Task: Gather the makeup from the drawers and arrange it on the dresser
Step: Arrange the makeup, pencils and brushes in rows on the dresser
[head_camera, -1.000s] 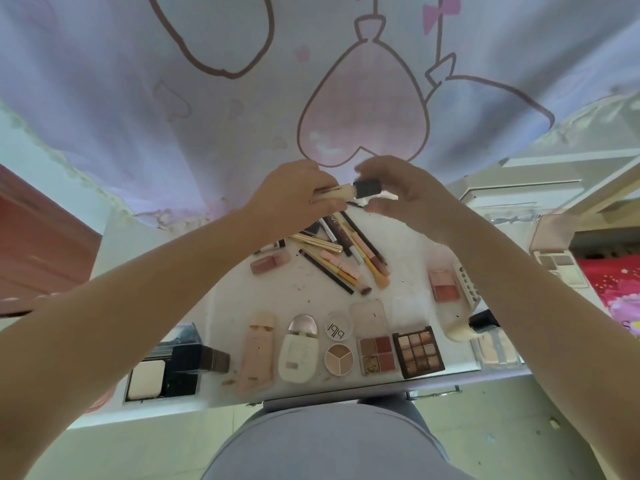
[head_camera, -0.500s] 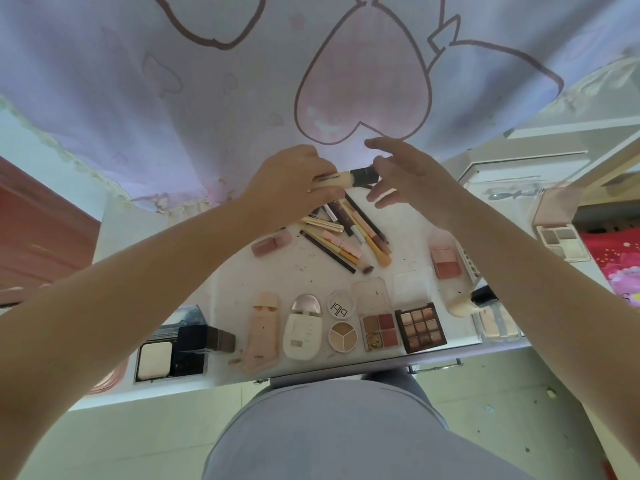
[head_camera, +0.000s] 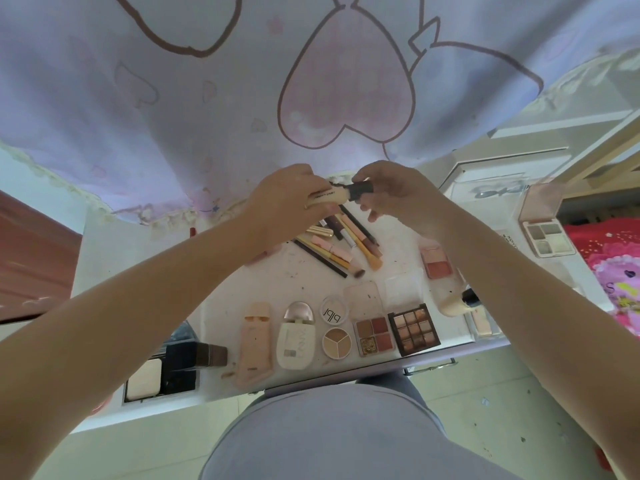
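Holding one cream tube [head_camera: 327,199] with a dark cap [head_camera: 360,189] above the far edge of the white dresser [head_camera: 346,271], I curl my left hand [head_camera: 287,199] round its body while my right hand [head_camera: 394,192] pinches the cap, which points to three o'clock. Below, at six o'clock, two eyeshadow palettes lie side by side: a four-pan one [head_camera: 374,336] and a nine-pan one [head_camera: 414,329]. One round three-part compact [head_camera: 336,342] sits just left of them. A loose fan of pencils and brushes [head_camera: 339,247] lies directly under my hands.
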The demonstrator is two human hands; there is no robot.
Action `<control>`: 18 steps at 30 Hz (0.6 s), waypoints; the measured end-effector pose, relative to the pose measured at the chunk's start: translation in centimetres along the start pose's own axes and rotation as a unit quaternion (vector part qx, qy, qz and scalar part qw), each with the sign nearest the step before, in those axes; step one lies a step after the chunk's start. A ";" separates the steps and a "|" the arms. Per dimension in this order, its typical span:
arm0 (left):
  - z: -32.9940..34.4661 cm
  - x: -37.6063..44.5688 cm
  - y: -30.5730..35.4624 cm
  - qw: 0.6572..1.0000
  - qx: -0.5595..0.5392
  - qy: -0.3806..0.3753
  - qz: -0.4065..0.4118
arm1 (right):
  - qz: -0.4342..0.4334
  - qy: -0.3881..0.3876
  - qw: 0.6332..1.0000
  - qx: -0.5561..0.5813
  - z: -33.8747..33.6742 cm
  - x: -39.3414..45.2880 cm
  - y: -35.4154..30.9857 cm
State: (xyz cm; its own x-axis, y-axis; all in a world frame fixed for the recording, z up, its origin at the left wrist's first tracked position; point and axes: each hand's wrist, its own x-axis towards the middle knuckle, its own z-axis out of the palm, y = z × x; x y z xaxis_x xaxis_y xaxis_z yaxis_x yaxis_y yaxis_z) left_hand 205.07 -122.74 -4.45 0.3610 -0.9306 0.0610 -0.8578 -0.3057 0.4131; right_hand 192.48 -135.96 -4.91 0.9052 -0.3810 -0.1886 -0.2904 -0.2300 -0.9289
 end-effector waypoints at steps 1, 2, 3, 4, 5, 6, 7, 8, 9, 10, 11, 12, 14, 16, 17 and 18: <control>0.1 0.0 0.0 1.000 -0.002 0.000 -0.005 | -0.019 -0.016 0.999 0.045 -0.4 0.0 0.4; 0.1 0.1 0.0 1.000 -0.004 0.001 -0.008 | -0.025 -0.032 0.996 0.081 -0.8 -0.1 0.7; 0.3 0.1 0.0 1.000 -0.007 0.001 -0.010 | -0.014 -0.042 0.994 0.102 -1.0 -0.1 0.7; 0.4 0.0 -0.1 1.000 -0.010 0.001 -0.010 | 0.000 -0.043 0.994 0.103 -1.0 -0.1 0.7; 0.5 0.0 0.0 1.000 -0.012 -0.001 -0.009 | 0.017 -0.030 0.996 0.087 -0.9 0.0 0.7; 0.7 -0.1 0.1 1.000 -0.011 -0.007 -0.008 | 0.032 -0.013 0.998 0.061 -0.7 0.0 0.5; 0.8 -0.1 0.3 1.000 -0.011 -0.011 -0.007 | 0.042 0.003 0.998 0.038 -0.5 0.0 0.2; 1.0 -0.1 0.4 1.000 -0.012 -0.015 -0.005 | 0.042 0.014 0.999 0.024 -0.5 0.0 0.2; 1.0 -0.1 0.4 1.000 -0.016 -0.015 -0.005 | 0.034 0.019 0.999 0.028 -0.5 -0.1 0.4; 1.1 -0.1 0.4 1.000 -0.024 -0.013 -0.008 | 0.021 0.018 0.999 0.041 -0.6 -0.1 0.6; 1.1 0.0 0.4 0.999 -0.032 -0.015 -0.014 | 0.010 0.008 0.998 0.064 -0.8 -0.1 0.7; 1.1 0.0 0.3 0.999 -0.041 -0.016 -0.020 | 0.009 -0.007 0.996 0.090 -0.9 -0.1 0.8; 1.2 -0.1 0.2 0.998 -0.063 -0.012 -0.025 | 0.036 -0.027 0.991 0.127 -1.0 0.0 0.8; 1.2 -0.3 0.3 0.994 -0.103 0.000 -0.028 | 0.072 -0.033 0.992 0.094 -0.7 0.0 0.6; 1.2 -0.4 0.5 0.991 -0.127 0.004 -0.032 | 0.086 -0.038 0.993 0.072 -0.5 0.1 0.5; 1.3 -0.5 0.6 0.988 -0.151 0.005 -0.041 | 0.092 -0.044 0.992 0.068 -0.4 0.0 0.5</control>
State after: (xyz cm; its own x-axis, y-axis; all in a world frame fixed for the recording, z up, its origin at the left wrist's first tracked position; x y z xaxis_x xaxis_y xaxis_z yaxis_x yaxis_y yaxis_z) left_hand 203.92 -122.74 -5.40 0.4291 -0.9029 0.0239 -0.6785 -0.3048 0.6684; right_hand 192.26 -136.42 -5.24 0.8659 -0.3240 -0.3812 -0.4148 -0.0388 -0.9091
